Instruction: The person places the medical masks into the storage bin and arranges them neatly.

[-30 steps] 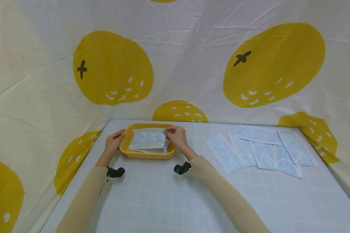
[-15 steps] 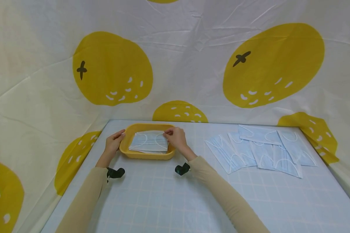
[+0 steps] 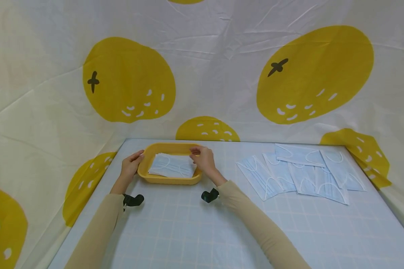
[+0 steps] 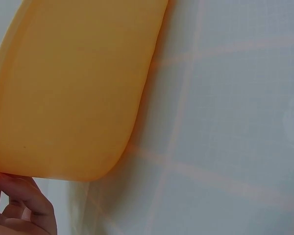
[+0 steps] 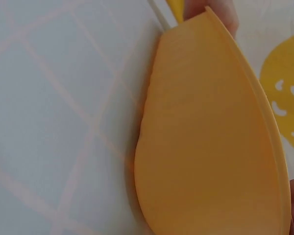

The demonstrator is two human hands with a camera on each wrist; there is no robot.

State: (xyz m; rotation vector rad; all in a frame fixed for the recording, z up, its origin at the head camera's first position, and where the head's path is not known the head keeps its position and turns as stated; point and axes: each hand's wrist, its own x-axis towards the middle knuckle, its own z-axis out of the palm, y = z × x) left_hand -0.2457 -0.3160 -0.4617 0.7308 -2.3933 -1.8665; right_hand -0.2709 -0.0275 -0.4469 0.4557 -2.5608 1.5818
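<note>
A yellow tray (image 3: 170, 181) stands near the back of the table, with a small stack of pale blue face masks (image 3: 173, 167) in it. At the tray's left end, my left hand (image 3: 130, 164) holds the rim; its curled fingers (image 4: 22, 188) meet the tray end in the left wrist view. My right hand (image 3: 204, 158) hovers over the tray's right end, fingers loosely bent and nothing held between them. The top mask lies just below its fingertips. In the right wrist view the tray wall hides most of this hand.
Several more face masks (image 3: 299, 172) lie spread and overlapping on the right side of the table (image 3: 188, 231), which has a pale checked cloth. A white curtain (image 3: 215, 74) with yellow fruit prints rises right behind the table's back edge.
The mask that my right hand pinched by its right edge has come down onto the stack, and the fingers have let go. My left hand stays at the tray.
</note>
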